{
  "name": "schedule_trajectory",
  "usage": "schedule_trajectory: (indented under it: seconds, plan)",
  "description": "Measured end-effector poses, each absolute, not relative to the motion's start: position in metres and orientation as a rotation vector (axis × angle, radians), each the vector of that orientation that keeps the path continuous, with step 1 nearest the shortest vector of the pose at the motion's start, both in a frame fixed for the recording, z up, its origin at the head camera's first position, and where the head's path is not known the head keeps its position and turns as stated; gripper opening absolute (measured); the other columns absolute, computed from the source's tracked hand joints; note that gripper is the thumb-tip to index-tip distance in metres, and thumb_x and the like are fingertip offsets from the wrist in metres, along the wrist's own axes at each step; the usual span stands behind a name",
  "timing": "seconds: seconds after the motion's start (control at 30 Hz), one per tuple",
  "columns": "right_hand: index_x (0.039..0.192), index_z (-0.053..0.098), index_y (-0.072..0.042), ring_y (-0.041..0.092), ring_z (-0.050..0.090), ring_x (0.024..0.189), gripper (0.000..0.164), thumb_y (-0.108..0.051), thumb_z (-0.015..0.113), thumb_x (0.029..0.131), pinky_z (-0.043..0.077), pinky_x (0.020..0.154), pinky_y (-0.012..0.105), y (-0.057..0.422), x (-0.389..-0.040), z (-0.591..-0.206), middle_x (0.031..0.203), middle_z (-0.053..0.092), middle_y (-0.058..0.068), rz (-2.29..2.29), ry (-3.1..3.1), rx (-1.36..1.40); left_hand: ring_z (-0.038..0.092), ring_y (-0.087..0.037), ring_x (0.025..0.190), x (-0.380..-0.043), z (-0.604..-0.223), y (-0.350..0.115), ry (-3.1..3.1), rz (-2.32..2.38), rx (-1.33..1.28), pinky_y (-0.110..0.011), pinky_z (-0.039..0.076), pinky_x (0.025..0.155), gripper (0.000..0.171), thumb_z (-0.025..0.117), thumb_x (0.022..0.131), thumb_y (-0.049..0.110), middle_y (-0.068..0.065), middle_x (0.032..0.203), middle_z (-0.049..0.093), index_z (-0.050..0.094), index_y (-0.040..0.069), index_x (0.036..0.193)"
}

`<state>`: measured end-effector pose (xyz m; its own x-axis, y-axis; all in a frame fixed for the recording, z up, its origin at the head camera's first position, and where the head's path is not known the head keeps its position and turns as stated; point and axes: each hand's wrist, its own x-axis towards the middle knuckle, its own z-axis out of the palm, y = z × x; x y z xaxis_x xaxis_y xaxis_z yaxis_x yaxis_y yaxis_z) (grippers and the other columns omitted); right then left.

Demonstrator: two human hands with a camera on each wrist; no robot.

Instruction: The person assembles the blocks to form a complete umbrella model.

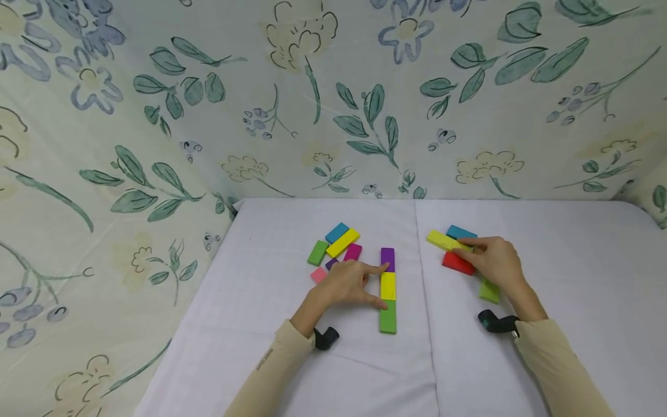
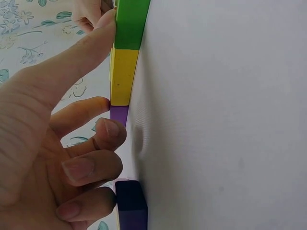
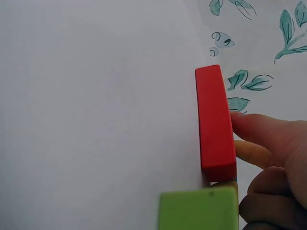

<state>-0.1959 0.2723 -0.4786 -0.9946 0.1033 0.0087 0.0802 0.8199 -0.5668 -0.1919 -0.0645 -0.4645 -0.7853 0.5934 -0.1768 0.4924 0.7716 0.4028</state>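
Observation:
A column of a purple block (image 1: 388,256), a yellow block (image 1: 388,286) and a green block (image 1: 388,318), end to end, lies mid-table. My left hand (image 1: 344,284) spans it from the left, index fingertip at the purple block and thumb at the green one; the other fingers curl loosely in the left wrist view. At the right, my right hand (image 1: 497,263) pinches a long yellow block (image 1: 440,240) between thumb and index finger. Beside it are a red block (image 1: 458,263), a blue block (image 1: 461,231) and a light green block (image 1: 489,291), partly under the hand.
Left of the column lies a loose group: a blue block (image 1: 337,233), a yellow block (image 1: 343,243), a green block (image 1: 317,253), a magenta block (image 1: 352,252) and a pink block (image 1: 318,274). A dark purple block (image 2: 132,211) lies near the left fingers. Floral cloth (image 1: 323,139) hangs behind the white table (image 1: 260,243).

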Motion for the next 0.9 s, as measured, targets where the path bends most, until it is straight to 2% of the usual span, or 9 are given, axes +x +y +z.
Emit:
schedule_trajectory:
  seconds: [0.2,0.37,0.47,0.53,0.6,0.67,0.77,0.9]
  plan:
    - [0.131,0.071,-0.004,0.021,0.042,0.061,0.053,-0.036,0.081,0.089,0.028,0.049,0.028,0.2713,-0.1995,-0.4779,0.063,0.039,0.002,0.888,-2.977,-0.123,0.036,-0.009,0.057,-0.1927,-0.465,-0.0639,2.673,0.491,0.833,-0.023,0.024,0.053,0.088,0.084,0.073,0.068,0.005,0.067,0.046,0.051,0.038,0.15]
    - [0.131,0.071,-0.005,0.022,0.043,0.062,0.054,-0.038,0.08,0.09,0.028,0.05,0.028,0.2701,-0.2022,-0.4781,0.063,0.04,0.004,0.852,-2.994,-0.102,0.036,-0.009,0.057,-0.1928,-0.4656,-0.0636,2.674,0.496,0.834,-0.022,0.024,0.053,0.088,0.084,0.073,0.068,0.005,0.066,0.046,0.051,0.038,0.15]
    - [0.13,0.071,-0.003,0.024,0.048,0.07,0.051,-0.035,0.079,0.092,0.03,0.053,0.029,0.2683,-0.2023,-0.4768,0.072,0.059,0.014,0.831,-2.996,-0.038,0.036,-0.009,0.057,-0.1926,-0.4658,-0.064,2.676,0.491,0.836,-0.022,0.025,0.053,0.089,0.083,0.073,0.068,0.005,0.067,0.047,0.051,0.038,0.15]
    - [0.13,0.071,-0.002,0.025,0.049,0.074,0.049,-0.034,0.078,0.093,0.031,0.055,0.029,0.2667,-0.2014,-0.4753,0.077,0.064,0.018,0.822,-3.002,0.006,0.036,-0.01,0.057,-0.1923,-0.4661,-0.0644,2.674,0.492,0.831,-0.023,0.025,0.053,0.089,0.083,0.073,0.068,0.005,0.067,0.047,0.051,0.039,0.15]
    - [0.13,0.071,-0.001,0.025,0.049,0.074,0.047,-0.031,0.077,0.094,0.031,0.056,0.03,0.2662,-0.2003,-0.4747,0.076,0.065,0.015,0.807,-2.999,0.051,0.036,-0.01,0.057,-0.192,-0.4665,-0.0648,2.674,0.492,0.826,-0.023,0.025,0.053,0.089,0.084,0.073,0.068,0.005,0.067,0.047,0.051,0.039,0.15]
    - [0.13,0.07,-0.002,0.024,0.046,0.07,0.046,-0.03,0.077,0.094,0.03,0.056,0.03,0.2661,-0.1989,-0.4743,0.064,0.052,0.007,0.801,-3.001,0.065,0.036,-0.01,0.057,-0.1917,-0.467,-0.0649,2.673,0.495,0.825,-0.023,0.025,0.053,0.089,0.084,0.073,0.068,0.005,0.067,0.047,0.051,0.039,0.15]
    - [0.13,0.071,-0.003,0.021,0.042,0.067,0.046,-0.03,0.078,0.093,0.029,0.055,0.029,0.2674,-0.1967,-0.4748,0.06,0.036,0.0,0.802,-2.991,0.063,0.036,-0.009,0.056,-0.1916,-0.467,-0.0647,2.671,0.494,0.831,-0.022,0.025,0.052,0.089,0.084,0.073,0.068,0.005,0.067,0.047,0.051,0.039,0.15]
    - [0.131,0.071,-0.003,0.02,0.039,0.065,0.048,-0.032,0.079,0.092,0.026,0.053,0.029,0.2692,-0.1953,-0.4752,0.061,0.032,-0.001,0.823,-2.983,0.062,0.036,-0.01,0.057,-0.1917,-0.4661,-0.0642,2.672,0.487,0.835,-0.022,0.025,0.053,0.089,0.083,0.073,0.068,0.005,0.067,0.047,0.051,0.039,0.15]
